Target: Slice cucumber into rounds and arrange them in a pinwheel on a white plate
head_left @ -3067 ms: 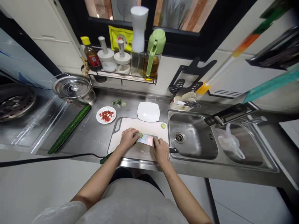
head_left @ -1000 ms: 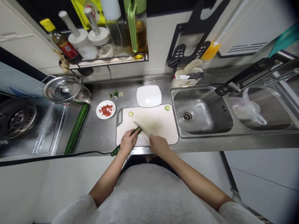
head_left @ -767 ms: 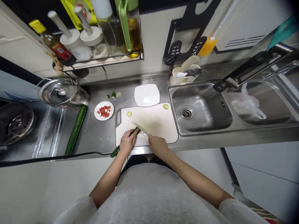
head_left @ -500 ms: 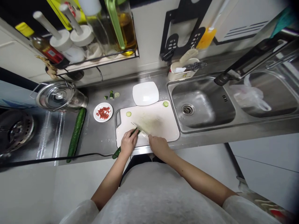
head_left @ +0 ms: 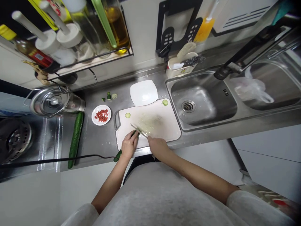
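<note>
My left hand (head_left: pixel 129 145) is closed on a green cucumber (head_left: pixel 118 154) that lies across the near left corner of a white cutting board (head_left: pixel 162 124); the cucumber's tail sticks out past the counter edge. My right hand (head_left: pixel 157 147) grips the handle of a cleaver (head_left: pixel 138 130), whose blade stands edge-down at the cucumber's cut end, right by my left fingers. Two loose cucumber slices lie on the board, one slice (head_left: pixel 127 115) near the handle hole and one slice (head_left: pixel 165 102) at the far right corner.
A white square plate (head_left: pixel 143 93) sits behind the board, a small dish of chopped red chili (head_left: pixel 101 115) to its left, a whole cucumber (head_left: pixel 76 138) further left by a lidded steel pot (head_left: pixel 53 102). The sink (head_left: pixel 202 103) lies to the right. A black cable (head_left: pixel 47 160) runs along the counter edge.
Since three seconds ago the cleaver turned from lying flat under my hands to standing on edge at the cucumber, and a slice appeared near the board's handle. The view has tipped further down.
</note>
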Available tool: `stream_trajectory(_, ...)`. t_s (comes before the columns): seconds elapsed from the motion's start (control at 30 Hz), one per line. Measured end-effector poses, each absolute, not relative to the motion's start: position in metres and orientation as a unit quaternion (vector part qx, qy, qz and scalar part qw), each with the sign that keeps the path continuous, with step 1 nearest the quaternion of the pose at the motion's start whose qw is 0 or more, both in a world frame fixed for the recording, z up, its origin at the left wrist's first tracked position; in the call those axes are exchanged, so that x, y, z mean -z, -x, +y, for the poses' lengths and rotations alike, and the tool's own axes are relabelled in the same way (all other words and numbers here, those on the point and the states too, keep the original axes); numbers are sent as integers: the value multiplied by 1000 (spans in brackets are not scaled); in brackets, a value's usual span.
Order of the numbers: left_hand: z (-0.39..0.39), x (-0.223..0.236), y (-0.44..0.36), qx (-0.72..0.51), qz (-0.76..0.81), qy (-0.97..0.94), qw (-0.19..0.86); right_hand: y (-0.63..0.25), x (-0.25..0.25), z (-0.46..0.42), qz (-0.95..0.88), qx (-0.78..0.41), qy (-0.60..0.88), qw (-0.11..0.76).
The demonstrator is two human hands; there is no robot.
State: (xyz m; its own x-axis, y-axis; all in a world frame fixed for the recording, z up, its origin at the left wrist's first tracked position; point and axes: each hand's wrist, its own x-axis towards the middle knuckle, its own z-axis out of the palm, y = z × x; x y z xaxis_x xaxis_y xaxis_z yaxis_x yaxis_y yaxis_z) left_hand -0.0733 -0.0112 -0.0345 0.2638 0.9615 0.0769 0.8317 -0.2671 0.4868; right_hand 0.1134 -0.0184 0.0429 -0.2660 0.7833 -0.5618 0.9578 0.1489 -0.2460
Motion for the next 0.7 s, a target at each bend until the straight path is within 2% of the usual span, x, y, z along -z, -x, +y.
stream_trajectory(0.27,-11,34,73,-186,576,-775,180,-112,-44,-11,747,293,-581,136)
stream_trajectory(0.7,-11,38,74,-202,561,-784,172,-119,-45,-2,752,318,-553,164)
